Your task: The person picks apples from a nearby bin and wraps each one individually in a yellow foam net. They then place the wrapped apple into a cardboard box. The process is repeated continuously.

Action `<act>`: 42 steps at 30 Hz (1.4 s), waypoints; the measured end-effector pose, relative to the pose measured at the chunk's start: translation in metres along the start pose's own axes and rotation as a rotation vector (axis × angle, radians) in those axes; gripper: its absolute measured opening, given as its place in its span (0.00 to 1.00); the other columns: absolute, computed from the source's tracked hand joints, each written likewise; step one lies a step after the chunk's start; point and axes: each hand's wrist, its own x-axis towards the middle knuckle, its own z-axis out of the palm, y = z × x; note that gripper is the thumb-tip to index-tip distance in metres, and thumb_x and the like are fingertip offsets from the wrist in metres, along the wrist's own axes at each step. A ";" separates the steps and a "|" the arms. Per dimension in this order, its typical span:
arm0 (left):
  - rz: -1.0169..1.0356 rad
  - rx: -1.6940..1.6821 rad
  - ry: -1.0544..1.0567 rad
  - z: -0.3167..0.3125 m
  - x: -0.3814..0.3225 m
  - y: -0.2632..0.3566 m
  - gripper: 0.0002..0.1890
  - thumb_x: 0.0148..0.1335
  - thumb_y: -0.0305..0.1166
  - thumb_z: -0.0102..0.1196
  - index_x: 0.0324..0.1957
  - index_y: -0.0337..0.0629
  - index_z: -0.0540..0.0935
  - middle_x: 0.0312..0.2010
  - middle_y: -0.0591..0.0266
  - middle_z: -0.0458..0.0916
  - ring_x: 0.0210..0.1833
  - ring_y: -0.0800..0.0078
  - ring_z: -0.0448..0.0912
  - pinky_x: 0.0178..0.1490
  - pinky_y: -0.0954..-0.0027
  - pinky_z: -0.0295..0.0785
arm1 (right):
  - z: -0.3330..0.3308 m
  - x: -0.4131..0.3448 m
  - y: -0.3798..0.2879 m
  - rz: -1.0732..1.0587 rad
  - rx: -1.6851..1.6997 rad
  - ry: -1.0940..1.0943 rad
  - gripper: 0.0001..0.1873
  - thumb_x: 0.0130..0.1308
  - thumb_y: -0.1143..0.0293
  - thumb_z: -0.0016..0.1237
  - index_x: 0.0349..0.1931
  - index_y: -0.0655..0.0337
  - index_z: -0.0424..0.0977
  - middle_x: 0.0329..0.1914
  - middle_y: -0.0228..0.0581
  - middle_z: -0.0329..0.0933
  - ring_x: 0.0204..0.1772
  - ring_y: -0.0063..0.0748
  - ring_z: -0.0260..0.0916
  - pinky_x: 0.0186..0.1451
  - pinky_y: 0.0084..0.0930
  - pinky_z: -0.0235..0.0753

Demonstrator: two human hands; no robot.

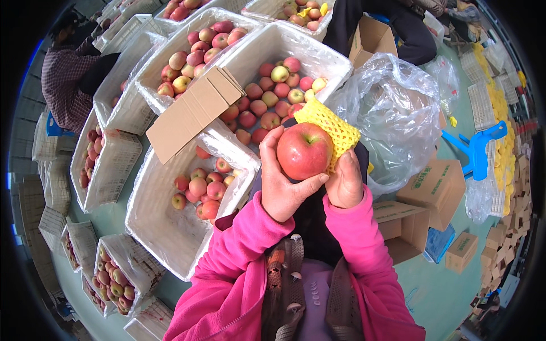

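A red apple, stem end facing up, rests in my left hand, whose fingers and thumb curl round its left and lower sides. My right hand holds a yellow foam net sleeve upright against the apple's right side; the apple is outside the sleeve. Beyond my hands, a plastic-lined crate holds many red and yellowish apples. Nearer on the left, another lined crate holds a smaller heap of apples. Flat cardboard pieces lie across the crate rims.
Clear plastic bags bulge at right, above cardboard boxes and beside a blue plastic stool. More apple crates stand at left, near a seated person. Another person's dark-clothed legs are at the top.
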 end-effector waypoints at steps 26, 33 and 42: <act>-0.144 -0.349 -0.250 -0.031 -0.015 0.017 0.43 0.44 0.20 0.60 0.64 0.42 0.54 0.58 0.55 0.60 0.62 0.67 0.63 0.65 0.68 0.60 | 0.019 -0.024 0.005 0.114 -0.146 0.012 0.37 0.59 0.66 0.50 0.67 0.66 0.50 0.66 0.46 0.59 0.69 0.41 0.58 0.71 0.37 0.58; -0.225 -0.398 -0.277 -0.033 -0.007 0.011 0.40 0.49 0.26 0.59 0.63 0.40 0.54 0.57 0.56 0.62 0.60 0.68 0.65 0.63 0.69 0.62 | 0.013 -0.025 0.014 0.079 -0.153 0.049 0.36 0.59 0.69 0.49 0.67 0.67 0.51 0.66 0.47 0.60 0.68 0.42 0.59 0.71 0.38 0.58; -0.679 -0.961 -0.387 -0.040 -0.013 -0.003 0.41 0.46 0.25 0.63 0.64 0.42 0.58 0.57 0.57 0.65 0.58 0.66 0.70 0.62 0.67 0.65 | -0.007 -0.032 0.011 -0.146 -0.361 -0.136 0.28 0.54 0.77 0.59 0.57 0.69 0.67 0.55 0.42 0.72 0.58 0.34 0.70 0.61 0.29 0.67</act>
